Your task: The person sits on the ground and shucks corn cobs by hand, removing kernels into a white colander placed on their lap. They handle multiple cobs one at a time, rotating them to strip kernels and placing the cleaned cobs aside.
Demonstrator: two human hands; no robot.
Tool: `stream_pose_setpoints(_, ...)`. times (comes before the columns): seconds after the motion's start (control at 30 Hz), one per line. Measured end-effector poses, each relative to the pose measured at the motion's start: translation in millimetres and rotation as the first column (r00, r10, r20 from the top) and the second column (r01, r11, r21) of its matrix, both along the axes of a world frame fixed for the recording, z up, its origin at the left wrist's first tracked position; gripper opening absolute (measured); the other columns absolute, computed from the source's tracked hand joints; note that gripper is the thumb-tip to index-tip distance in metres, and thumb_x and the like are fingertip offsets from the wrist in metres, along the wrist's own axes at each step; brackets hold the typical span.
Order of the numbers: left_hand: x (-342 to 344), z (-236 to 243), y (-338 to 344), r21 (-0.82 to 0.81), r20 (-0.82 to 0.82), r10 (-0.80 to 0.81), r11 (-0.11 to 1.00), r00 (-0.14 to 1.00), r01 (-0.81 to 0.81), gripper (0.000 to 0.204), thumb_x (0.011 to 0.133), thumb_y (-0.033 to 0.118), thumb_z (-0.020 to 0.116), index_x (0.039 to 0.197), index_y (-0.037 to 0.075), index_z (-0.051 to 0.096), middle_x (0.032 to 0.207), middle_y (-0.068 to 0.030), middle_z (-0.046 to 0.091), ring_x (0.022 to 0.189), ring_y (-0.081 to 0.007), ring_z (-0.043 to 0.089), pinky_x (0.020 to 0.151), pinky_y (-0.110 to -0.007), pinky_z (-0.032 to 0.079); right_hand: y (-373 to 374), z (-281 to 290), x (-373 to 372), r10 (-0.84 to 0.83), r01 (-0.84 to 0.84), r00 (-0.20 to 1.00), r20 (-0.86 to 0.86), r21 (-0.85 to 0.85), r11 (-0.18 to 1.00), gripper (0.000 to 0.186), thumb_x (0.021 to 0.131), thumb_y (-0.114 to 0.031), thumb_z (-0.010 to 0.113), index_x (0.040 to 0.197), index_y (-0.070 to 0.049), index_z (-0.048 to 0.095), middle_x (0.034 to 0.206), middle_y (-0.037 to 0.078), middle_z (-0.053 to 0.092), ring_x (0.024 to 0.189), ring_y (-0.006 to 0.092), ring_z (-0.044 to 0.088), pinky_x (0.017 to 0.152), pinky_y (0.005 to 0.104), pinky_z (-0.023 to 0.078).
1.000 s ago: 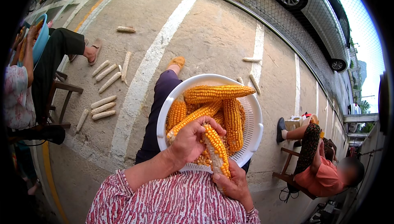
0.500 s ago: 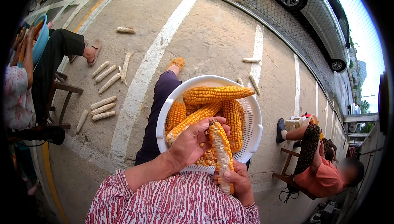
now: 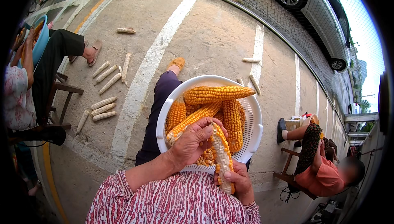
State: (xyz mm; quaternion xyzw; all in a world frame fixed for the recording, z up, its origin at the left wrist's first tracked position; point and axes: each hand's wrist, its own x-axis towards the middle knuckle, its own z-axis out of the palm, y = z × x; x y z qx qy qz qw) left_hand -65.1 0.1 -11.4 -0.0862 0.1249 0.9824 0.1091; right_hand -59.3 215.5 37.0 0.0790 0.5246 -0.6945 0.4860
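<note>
A partly stripped corn cob (image 3: 223,158) stands at a slant over my lap, its pale core bare along the middle and yellow kernels left along its edges. Round its lower end my right hand (image 3: 239,180) is closed, thumb on the bare part. Near the upper end my left hand (image 3: 192,142) grips the same cob, thumb pressed against the kernels. Beneath both hands a white slotted basket (image 3: 253,138) rests on my lap. Inside it lie several whole ears of corn (image 3: 217,94) and loose kernels (image 3: 206,158), partly hidden by my left hand.
Several bare cobs (image 3: 107,76) lie on the concrete to the left, and a few more (image 3: 254,84) beyond the basket. A person (image 3: 20,88) with a blue basin (image 3: 41,39) sits at left, another person (image 3: 322,166) at right. Past a wire fence stands a car (image 3: 316,14).
My left thumb has moved across onto the upper part of the cob, where it was raised beside it before. The cob is almost unmoved in my right hand.
</note>
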Motion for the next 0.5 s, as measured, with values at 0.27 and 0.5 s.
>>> stream_pose_setpoints(0.27,1.2,-7.3,3.8,-0.215,0.007,0.057,0.975,0.998,-0.054,0.021,0.097,0.024,0.056,0.104,0.004,0.053,0.098,-0.0106,0.063,0.094,-0.0151,0.062,0.084,-0.028,0.052,-4.2,3.9,-1.0,0.031,-0.032,0.999,0.022,0.055,0.998,0.043,0.085,-0.016,0.065,0.119,0.006,0.051,0.092,0.011,0.063,0.077,0.0154,0.062,0.072,0.0290,0.052)
stream_pose_setpoints(0.5,2.8,-7.8,7.6,-0.285,-0.010,0.075,0.956,0.997,-0.075,0.028,0.100,0.032,0.048,0.099,0.004,0.052,0.092,-0.0093,0.062,0.091,-0.0149,0.062,0.082,-0.030,0.053,-5.3,6.5,-0.5,0.053,-0.055,0.998,0.020,0.067,0.996,0.043,0.085,-0.017,0.065,0.119,0.007,0.052,0.093,0.010,0.063,0.076,0.0135,0.061,0.071,0.0267,0.050)
